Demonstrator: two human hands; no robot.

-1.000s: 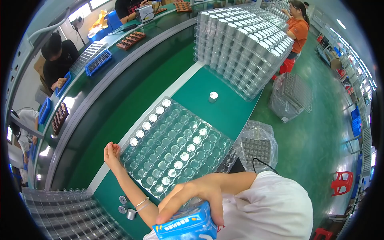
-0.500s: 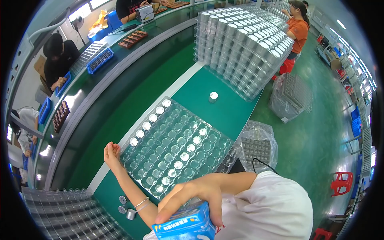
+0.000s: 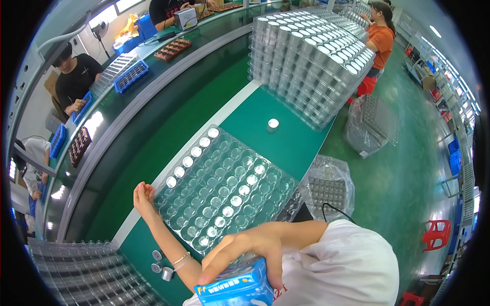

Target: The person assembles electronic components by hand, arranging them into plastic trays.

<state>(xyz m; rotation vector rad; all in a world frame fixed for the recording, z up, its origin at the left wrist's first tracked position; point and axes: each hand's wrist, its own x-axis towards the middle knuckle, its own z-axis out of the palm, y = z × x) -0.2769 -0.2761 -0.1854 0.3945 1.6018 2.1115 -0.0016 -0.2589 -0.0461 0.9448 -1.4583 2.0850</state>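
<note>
My right hand (image 3: 250,252) grips a blue carton (image 3: 237,285) with its thumb and fingers, close in at the lower edge. The carton's lower part is cut off by the frame. My left hand (image 3: 143,196) rests on the bench's pale edge, its fingers loosely curled and with nothing visible in them. Beside it lies a clear plastic tray (image 3: 217,178) with rows of round pockets. Several white-topped metal cylinders (image 3: 196,152) fill much of its far-left row, and bright round faces (image 3: 236,200) show along another row.
A lone cylinder (image 3: 273,126) stands beyond the tray, before a tall stack of filled trays (image 3: 311,56). Loose cylinders (image 3: 167,274) and more trays (image 3: 76,270) are lower left. Right, bagged trays (image 3: 370,125) stand on the floor. Co-workers (image 3: 76,76) sit across the conveyor (image 3: 153,132).
My hands and the carton stay practically still. Across the conveyor, the co-worker in black has raised their head.
</note>
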